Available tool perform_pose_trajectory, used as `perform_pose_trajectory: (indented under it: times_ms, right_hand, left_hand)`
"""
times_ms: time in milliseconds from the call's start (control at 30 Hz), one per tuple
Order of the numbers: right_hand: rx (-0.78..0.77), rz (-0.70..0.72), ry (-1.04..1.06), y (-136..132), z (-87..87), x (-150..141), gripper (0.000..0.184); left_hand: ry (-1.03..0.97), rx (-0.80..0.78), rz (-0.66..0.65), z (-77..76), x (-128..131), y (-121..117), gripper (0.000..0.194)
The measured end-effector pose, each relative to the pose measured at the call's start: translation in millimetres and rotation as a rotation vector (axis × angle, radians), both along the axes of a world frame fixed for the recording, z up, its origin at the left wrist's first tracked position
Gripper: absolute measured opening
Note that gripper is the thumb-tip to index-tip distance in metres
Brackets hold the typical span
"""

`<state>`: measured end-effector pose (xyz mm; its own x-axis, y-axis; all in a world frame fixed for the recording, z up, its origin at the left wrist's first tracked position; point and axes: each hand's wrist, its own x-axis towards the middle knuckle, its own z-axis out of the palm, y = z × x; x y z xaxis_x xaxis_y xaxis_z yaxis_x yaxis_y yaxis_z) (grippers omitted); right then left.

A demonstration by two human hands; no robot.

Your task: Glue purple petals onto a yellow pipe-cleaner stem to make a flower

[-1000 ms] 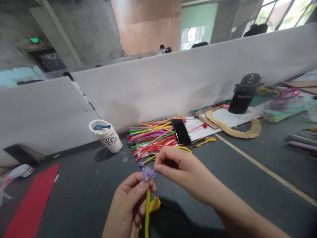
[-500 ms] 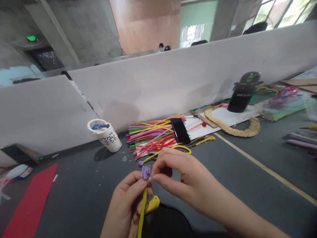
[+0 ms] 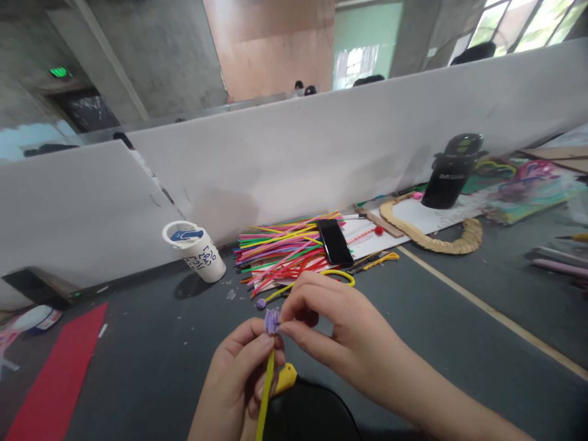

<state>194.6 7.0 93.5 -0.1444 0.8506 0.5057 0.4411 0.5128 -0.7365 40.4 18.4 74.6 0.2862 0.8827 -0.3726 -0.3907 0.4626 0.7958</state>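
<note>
My left hand [image 3: 241, 373] pinches a pipe-cleaner flower just below its purple head [image 3: 272, 321]. Its yellow-green stem [image 3: 265, 398] hangs down past my palm. From the right, the thumb and index finger of my right hand [image 3: 331, 331] close on the edge of the purple head; the exact bit they grip is hidden by the fingertips. Behind the hands lies another yellow-green pipe cleaner [image 3: 285, 288] with a small purple ball [image 3: 261, 304] at its end. A yellow part [image 3: 286, 378] shows beside my left hand, over a black rounded object [image 3: 312, 413].
A pile of coloured pipe cleaners [image 3: 280, 251] lies ahead, with a phone [image 3: 335, 242] on it. Left of it stands a white cup [image 3: 202, 257]; a red sheet [image 3: 59, 373] lies farther left. A black bottle [image 3: 448, 177] and a curved tan piece [image 3: 432, 244] are right, before a white partition [image 3: 285, 159].
The purple head has shifted very slightly right and turned a little between my fingers. Both hands keep nearly the same place and grip.
</note>
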Motion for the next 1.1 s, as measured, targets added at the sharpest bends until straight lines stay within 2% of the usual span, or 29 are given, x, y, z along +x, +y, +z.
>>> perform_pose_trajectory:
  times_ms: [167,333,433,633,833,1100]
  right_hand:
    - [0.024,-0.032,-0.003,-0.9,-0.6,0.1,0.013]
    - [0.124,-0.053,0.08,-5.8,-0.8,-0.7,0.015]
    - [0.237,-0.044,-0.016,-8.6,-3.4,-4.3,0.01]
    - [0.401,-0.124,-0.136,-10.1,-10.1,-15.2,0.015]
    - [0.424,-0.15,-0.17,-10.3,-10.7,-18.3,0.016]
    - [0.383,-0.113,-0.084,-11.0,-9.6,-15.0,0.016]
  left_hand:
    - [-0.012,0.025,-0.039,-4.7,-4.2,2.3,0.022]
    - [-0.071,0.005,-0.087,-5.6,-7.2,4.5,0.022]
    - [-0.099,0.0,-0.069,-5.8,-7.8,3.7,0.017]
    - [-0.063,0.032,-0.094,-8.5,-9.6,1.3,0.02]
    - [-0.054,0.032,-0.095,-6.9,-10.1,-0.3,0.017]
    - [-0.059,0.023,-0.06,-2.3,-7.9,-3.4,0.016]
